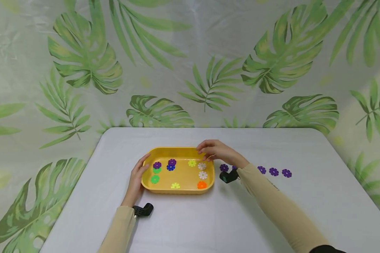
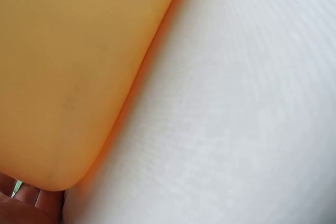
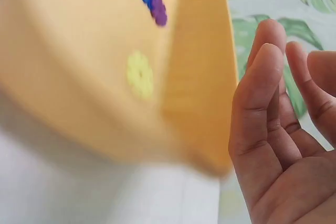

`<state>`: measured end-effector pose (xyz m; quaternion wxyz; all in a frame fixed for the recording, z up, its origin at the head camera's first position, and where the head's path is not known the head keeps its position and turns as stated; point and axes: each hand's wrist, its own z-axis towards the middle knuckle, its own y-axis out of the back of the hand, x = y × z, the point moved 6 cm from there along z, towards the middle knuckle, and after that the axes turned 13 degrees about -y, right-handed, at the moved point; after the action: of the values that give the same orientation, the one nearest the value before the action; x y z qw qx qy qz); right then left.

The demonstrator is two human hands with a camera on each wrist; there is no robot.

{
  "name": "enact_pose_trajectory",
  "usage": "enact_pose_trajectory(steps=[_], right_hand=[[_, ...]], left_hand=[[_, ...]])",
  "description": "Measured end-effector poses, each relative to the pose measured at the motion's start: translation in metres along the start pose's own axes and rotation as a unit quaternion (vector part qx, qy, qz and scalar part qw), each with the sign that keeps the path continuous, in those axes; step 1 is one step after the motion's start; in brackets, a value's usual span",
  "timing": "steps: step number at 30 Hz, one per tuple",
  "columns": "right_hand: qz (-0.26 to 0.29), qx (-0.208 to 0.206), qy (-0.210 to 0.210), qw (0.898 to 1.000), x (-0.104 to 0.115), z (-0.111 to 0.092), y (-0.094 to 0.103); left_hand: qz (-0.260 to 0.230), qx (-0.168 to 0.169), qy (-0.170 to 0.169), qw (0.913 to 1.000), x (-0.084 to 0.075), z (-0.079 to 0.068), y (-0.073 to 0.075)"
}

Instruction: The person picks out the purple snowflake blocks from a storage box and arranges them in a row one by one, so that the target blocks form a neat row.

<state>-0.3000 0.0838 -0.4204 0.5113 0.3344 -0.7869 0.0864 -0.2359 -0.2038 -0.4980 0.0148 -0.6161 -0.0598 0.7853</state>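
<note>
A yellow-orange plastic tray [image 1: 187, 179] lies on the white table, holding flower-shaped discs. My left hand [image 1: 136, 178] grips its left end, thumb at the rim; in the left wrist view the fingers show past the tray's corner. Over the back right corner hovers my right hand [image 1: 221, 151], its fingers [image 3: 257, 103] loosely bent with nothing between them. Inside the tray are green discs [image 1: 155, 179], purple ones [image 1: 157, 164], a blue disc [image 1: 170, 168], yellow ones [image 1: 192, 163], white ones [image 1: 202, 175] and an orange disc [image 1: 202, 185]. One purple disc overlaps the blue one.
Right of the tray, a row of purple discs [image 1: 273, 172] lies on the table [image 1: 183, 225], partly hidden by the right wrist and arm. Each wrist wears a small black camera [image 1: 144, 210]. Behind the table hangs a leaf-patterned cloth [image 1: 209, 88].
</note>
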Motion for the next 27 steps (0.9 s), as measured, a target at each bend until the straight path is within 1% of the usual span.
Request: enact_pose_trajectory(steps=[5, 10, 11, 17, 18, 22, 27], right_hand=[[-0.004, 0.029, -0.021, 0.999, 0.007, 0.028, -0.038], [-0.019, 0.045, -0.034, 0.998, 0.006, 0.049, -0.066], [-0.02, 0.051, -0.026, 0.998, 0.005, 0.055, -0.069], [-0.056, 0.043, -0.037, 0.997, 0.007, 0.071, -0.087], [-0.065, 0.036, -0.05, 0.996, 0.008, 0.07, -0.09], [-0.08, 0.033, -0.064, 0.994, 0.007, 0.076, -0.096], [-0.091, 0.034, -0.059, 0.994, 0.005, 0.078, -0.098]], left_hand=[[0.001, -0.004, -0.001, 1.0, 0.0, 0.001, 0.0], [-0.001, -0.002, 0.001, 1.0, -0.001, 0.001, 0.0], [-0.002, -0.002, 0.003, 1.0, -0.001, 0.0, 0.0], [-0.002, -0.001, 0.001, 1.0, -0.002, 0.0, 0.0], [-0.002, -0.001, 0.0, 1.0, -0.002, 0.001, 0.0], [-0.004, -0.002, 0.004, 1.0, -0.001, 0.001, 0.0], [-0.007, -0.004, 0.005, 1.0, 0.001, 0.002, 0.0]])
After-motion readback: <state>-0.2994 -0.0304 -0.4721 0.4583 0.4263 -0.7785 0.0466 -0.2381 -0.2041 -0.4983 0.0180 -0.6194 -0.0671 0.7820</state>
